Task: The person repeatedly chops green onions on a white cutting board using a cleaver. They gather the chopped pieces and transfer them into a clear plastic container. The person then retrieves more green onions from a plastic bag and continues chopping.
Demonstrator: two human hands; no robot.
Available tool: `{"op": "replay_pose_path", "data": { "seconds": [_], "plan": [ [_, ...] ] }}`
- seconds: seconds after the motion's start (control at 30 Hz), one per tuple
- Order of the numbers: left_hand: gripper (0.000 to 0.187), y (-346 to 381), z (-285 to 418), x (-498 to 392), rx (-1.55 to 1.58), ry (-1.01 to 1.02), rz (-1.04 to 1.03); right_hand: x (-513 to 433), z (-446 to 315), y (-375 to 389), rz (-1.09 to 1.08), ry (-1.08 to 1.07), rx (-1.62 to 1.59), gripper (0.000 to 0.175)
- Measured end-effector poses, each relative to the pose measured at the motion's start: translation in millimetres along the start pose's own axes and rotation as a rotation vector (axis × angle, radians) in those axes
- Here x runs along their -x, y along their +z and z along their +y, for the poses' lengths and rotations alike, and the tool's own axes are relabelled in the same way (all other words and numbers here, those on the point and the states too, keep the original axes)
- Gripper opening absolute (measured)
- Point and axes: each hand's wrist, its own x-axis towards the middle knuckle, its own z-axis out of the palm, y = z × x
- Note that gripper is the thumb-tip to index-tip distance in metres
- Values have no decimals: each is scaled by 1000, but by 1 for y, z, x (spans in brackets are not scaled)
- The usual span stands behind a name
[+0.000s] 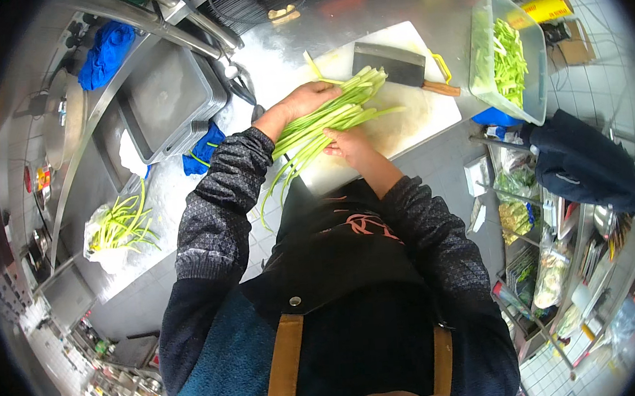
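Note:
A bunch of long, pale-tipped green vegetable stalks (pixel 338 105) lies slantwise over the white cutting board (pixel 427 113). My left hand (pixel 310 99) is closed around its upper side. From below, my right hand (pixel 350 146) grips the lower stalks between thumb and fingers; some of its fingers are hidden. Thin green ends hang past the board's near edge towards my apron. Beyond the pale tips, a cleaver (pixel 388 64) with a wooden handle rests flat on the board, apart from both hands. One loose stalk piece (pixel 315 65) sits beside my left hand.
Right of the board, a clear plastic container (pixel 537 80) holds cut green pieces (pixel 508 58). Stacked metal trays (pixel 164 98) and a blue cloth (pixel 203 148) are at left, with more stalks (pixel 123 225) in a plastic bag. A dark garment (pixel 585 162) hangs by the shelving at right.

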Motion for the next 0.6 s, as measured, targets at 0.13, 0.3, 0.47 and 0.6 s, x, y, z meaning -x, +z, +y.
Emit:
{"op": "replay_pose_path", "data": {
  "seconds": [0.13,0.3,0.47,0.6],
  "plan": [
    [43,-6,1,-28,-120,-180,314,-8,-3,8,65,70,-35,31],
    [53,5,8,-57,-227,-414,616,-16,-11,-7,-23,179,-106,30],
    [69,16,8,-62,-133,-530,739,-20,-29,-31,-47,136,-87,23],
    [44,27,4,-64,249,-341,607,-21,-40,-37,-50,208,-99,23]
  ]
}}
